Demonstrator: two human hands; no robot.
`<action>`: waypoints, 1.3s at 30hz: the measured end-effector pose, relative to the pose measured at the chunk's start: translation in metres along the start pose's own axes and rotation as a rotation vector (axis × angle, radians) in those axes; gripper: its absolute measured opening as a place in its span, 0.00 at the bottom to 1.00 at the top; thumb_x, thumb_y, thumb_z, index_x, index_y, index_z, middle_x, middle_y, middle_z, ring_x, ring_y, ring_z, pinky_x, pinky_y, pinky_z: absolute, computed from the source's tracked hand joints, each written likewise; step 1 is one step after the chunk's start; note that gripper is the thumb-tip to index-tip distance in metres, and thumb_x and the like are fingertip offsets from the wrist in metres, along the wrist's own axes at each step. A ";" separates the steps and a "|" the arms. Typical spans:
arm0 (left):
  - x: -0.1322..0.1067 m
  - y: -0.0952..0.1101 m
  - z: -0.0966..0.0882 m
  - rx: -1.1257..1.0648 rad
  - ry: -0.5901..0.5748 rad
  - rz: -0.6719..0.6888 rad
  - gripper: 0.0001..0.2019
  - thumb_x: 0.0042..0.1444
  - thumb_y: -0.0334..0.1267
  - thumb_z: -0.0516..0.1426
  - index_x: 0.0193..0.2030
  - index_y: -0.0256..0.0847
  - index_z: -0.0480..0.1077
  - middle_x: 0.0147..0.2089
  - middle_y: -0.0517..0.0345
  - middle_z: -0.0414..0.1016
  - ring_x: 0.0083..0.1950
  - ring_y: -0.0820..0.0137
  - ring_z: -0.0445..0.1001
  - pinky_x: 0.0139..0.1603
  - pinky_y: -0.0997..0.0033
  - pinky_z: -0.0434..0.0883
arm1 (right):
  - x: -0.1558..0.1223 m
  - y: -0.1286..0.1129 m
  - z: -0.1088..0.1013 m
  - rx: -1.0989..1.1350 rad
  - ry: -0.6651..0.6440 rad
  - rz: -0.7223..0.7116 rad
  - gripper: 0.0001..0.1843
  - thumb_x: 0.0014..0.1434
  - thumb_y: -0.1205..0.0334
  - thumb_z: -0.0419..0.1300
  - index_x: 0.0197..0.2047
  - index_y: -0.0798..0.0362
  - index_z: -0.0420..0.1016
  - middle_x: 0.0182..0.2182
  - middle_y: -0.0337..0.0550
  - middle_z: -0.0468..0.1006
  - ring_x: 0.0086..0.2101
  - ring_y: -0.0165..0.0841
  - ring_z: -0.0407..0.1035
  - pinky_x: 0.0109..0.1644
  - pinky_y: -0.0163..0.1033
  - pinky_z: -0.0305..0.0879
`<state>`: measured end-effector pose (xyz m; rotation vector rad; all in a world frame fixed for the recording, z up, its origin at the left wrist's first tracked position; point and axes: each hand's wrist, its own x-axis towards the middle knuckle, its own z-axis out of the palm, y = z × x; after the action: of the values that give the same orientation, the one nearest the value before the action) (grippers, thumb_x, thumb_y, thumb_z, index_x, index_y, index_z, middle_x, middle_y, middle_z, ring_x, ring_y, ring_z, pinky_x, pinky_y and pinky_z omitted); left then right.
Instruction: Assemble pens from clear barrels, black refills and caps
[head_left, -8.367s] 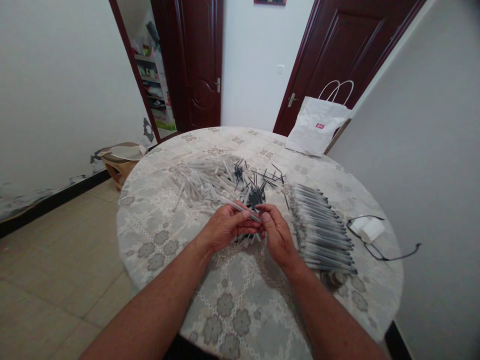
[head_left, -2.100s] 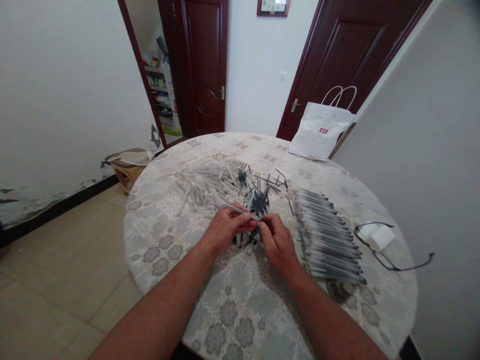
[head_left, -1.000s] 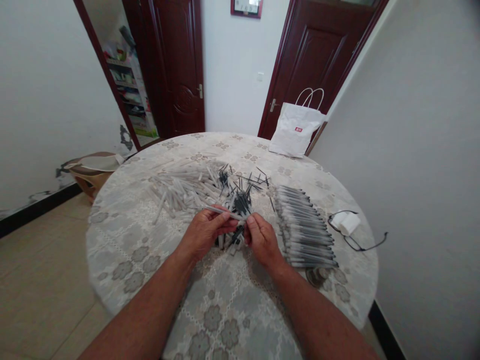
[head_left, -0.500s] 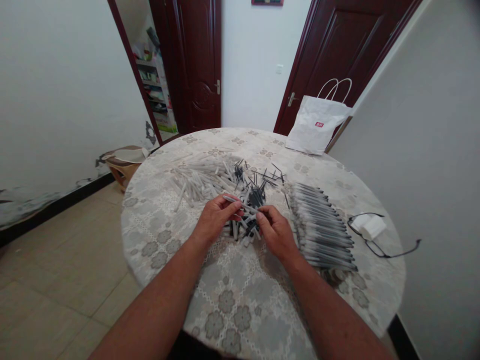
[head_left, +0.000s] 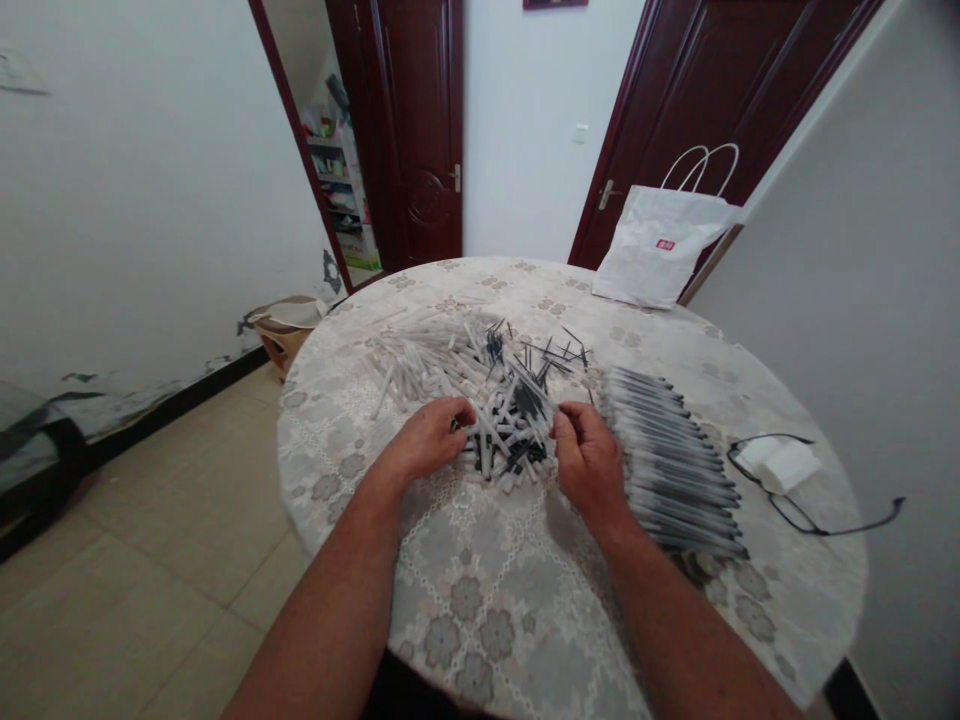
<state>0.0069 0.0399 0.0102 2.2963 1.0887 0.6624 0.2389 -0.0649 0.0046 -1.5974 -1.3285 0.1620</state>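
My left hand [head_left: 435, 437] is at the left edge of a pile of short white tubes and black parts [head_left: 499, 445]. Its fingers are loosely curled, with a gap between thumb and forefinger and nothing visible between them. On the pile's right side, my right hand [head_left: 589, 452] is closed in a pinch on a slim pale pen [head_left: 536, 390], which points up and to the left; its lower end is hidden by the fingers. Close to the right hand lies a row of assembled grey-white pens [head_left: 675, 460] with dark ends, side by side.
Longer white pen barrels [head_left: 420, 365] are heaped behind the left hand. Thin black refills [head_left: 555, 355] lie scattered farther back. Eyeglasses [head_left: 799, 510] and folded white tissue [head_left: 784, 465] rest at the right. A white paper bag [head_left: 664, 245] stands at the table's far edge.
My left hand has let go of the pen and moved apart to the pile's left side. The pen stays with my right hand, now tilted more steeply. The view has shifted slightly left.
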 end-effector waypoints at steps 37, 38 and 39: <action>0.022 0.014 -0.002 -1.432 0.209 -0.435 0.08 0.54 0.32 0.64 0.41 0.36 0.73 0.40 0.51 0.80 0.36 0.68 0.80 0.30 0.75 0.74 | -0.008 -0.008 0.004 0.015 -0.035 -0.093 0.15 0.69 0.52 0.52 0.45 0.53 0.75 0.31 0.42 0.80 0.31 0.35 0.74 0.39 0.36 0.65; 0.026 0.015 -0.002 -1.465 0.259 -0.437 0.08 0.54 0.31 0.64 0.41 0.35 0.73 0.40 0.50 0.80 0.37 0.68 0.81 0.30 0.74 0.75 | -0.008 -0.008 0.004 0.016 -0.038 -0.093 0.15 0.69 0.52 0.53 0.45 0.53 0.75 0.31 0.42 0.80 0.31 0.35 0.74 0.38 0.36 0.65; 0.029 0.016 -0.002 -1.488 0.307 -0.431 0.08 0.54 0.30 0.64 0.41 0.35 0.72 0.40 0.50 0.81 0.37 0.68 0.81 0.31 0.74 0.76 | -0.008 -0.008 0.005 0.016 -0.041 -0.095 0.15 0.69 0.52 0.53 0.45 0.53 0.75 0.31 0.42 0.79 0.31 0.35 0.74 0.38 0.36 0.65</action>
<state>0.0305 0.0549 0.0273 0.6883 0.6988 1.1141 0.2275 -0.0697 0.0044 -1.5213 -1.4283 0.1483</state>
